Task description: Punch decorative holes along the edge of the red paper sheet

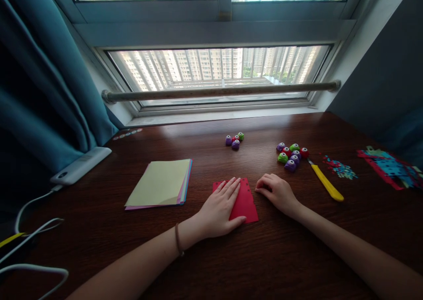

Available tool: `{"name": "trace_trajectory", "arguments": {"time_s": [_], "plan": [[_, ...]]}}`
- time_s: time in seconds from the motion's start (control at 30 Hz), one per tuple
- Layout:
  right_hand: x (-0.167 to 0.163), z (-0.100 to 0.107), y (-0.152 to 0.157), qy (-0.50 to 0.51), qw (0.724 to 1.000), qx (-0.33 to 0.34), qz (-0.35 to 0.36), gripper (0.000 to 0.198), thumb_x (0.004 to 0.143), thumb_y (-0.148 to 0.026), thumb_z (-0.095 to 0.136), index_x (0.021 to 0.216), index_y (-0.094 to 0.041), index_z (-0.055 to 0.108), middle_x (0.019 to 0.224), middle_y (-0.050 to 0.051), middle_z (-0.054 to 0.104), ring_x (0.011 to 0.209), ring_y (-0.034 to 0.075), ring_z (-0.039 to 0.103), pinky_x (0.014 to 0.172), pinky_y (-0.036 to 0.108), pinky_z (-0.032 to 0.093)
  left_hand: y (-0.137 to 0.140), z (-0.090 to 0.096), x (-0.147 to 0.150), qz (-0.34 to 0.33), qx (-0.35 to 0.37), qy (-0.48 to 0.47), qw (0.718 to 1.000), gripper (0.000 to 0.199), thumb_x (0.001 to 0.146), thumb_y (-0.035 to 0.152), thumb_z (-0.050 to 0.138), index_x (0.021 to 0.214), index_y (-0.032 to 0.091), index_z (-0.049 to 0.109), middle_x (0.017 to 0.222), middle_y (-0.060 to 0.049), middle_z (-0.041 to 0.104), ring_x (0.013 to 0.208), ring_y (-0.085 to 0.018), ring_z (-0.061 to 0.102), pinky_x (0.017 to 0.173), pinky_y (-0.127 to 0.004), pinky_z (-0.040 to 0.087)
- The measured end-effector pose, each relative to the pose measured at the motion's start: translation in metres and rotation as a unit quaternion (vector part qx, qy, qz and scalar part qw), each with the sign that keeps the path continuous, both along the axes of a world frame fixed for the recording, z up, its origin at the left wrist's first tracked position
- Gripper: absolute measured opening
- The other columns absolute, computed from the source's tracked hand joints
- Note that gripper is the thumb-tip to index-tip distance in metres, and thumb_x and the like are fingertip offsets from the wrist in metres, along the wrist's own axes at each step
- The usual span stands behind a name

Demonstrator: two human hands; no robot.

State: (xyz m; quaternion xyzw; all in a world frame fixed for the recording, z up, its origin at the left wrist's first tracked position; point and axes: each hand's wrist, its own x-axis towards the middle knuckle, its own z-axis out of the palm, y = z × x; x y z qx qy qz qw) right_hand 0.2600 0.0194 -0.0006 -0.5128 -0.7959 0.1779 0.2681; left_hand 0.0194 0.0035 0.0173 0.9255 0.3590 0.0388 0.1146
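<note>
Left hand (222,211) flat, fingers extended, pressing red paper (243,205) onto counter (297,264); nothing gripped. Right hand (276,194) half-curled just right of paper; fingertip contents cannot be told. Done: small holes near far right corner. Left: visible near edge bare. Paper stack (161,183), left of left hand, appears unpunched.
</note>
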Motion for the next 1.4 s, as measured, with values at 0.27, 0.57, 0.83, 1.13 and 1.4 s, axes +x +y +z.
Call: {"name": "trace_trajectory", "arguments": {"time_s": [0.27, 0.57, 0.83, 1.13, 1.4], "plan": [[0.0, -0.002, -0.005, 0.062, 0.998, 0.014, 0.004, 0.008, 0.088, -0.015, 0.051, 0.082, -0.02, 0.051, 0.082, 0.0, 0.051, 0.073, 0.017, 0.05, 0.066, 0.029, 0.038, -0.001, -0.001, 0.0, 0.002, -0.003, -0.001, 1.0, 0.088, 0.084, 0.063, 0.042, 0.146, 0.009, 0.009, 0.151, -0.009, 0.004, 0.14, -0.021, 0.001, 0.115, -0.035, 0.006], [0.045, 0.017, 0.012, 0.156, 0.978, 0.074, -0.115, 0.01, 0.084, -0.027, 0.056, 0.089, -0.02, 0.062, 0.081, 0.0, 0.063, 0.064, 0.015, 0.053, 0.062, 0.028, 0.04, -0.001, 0.0, -0.001, 0.002, -0.007, -0.005, 1.0, 0.087, 0.085, 0.064, 0.039, 0.146, 0.01, 0.009, 0.151, -0.009, 0.004, 0.14, -0.021, 0.002, 0.115, -0.035, 0.007], [0.125, 0.034, 0.047, 0.496, 0.813, 0.081, -0.294, 0.029, 0.057, -0.031, 0.077, 0.081, -0.017, 0.069, 0.077, 0.005, 0.066, 0.059, 0.011, 0.054, 0.048, 0.019, 0.036, 0.0, -0.001, -0.002, 0.001, -0.001, -0.001, 1.0, 0.086, 0.085, 0.064, 0.039, 0.146, 0.01, 0.009, 0.151, -0.009, 0.005, 0.14, -0.022, 0.004, 0.115, -0.035, 0.007], [0.189, 0.025, 0.051, 0.439, 0.771, 0.176, -0.426, 0.021, 0.056, -0.029, 0.08, 0.073, -0.021, 0.071, 0.075, 0.005, 0.066, 0.06, 0.016, 0.057, 0.046, 0.025, 0.035, 0.0, -0.004, -0.001, 0.002, 0.002, 0.001, 1.0, 0.086, 0.085, 0.064, 0.039, 0.146, 0.01, 0.009, 0.151, -0.009, 0.004, 0.14, -0.02, 0.002, 0.115, -0.034, 0.009], [0.211, 0.018, 0.055, 0.43, 0.73, 0.217, -0.485, 0.014, 0.063, -0.034, 0.077, 0.066, -0.023, 0.069, 0.077, 0.007, 0.067, 0.06, 0.02, 0.055, 0.059, 0.034, 0.043, 0.0, -0.005, -0.002, -0.001, 0.004, -0.025, 1.0, 0.084, 0.085, 0.061, 0.042, 0.145, 0.011, 0.012, 0.151, -0.01, 0.008, 0.139, -0.023, 0.006, 0.115, -0.036, 0.011]]}}
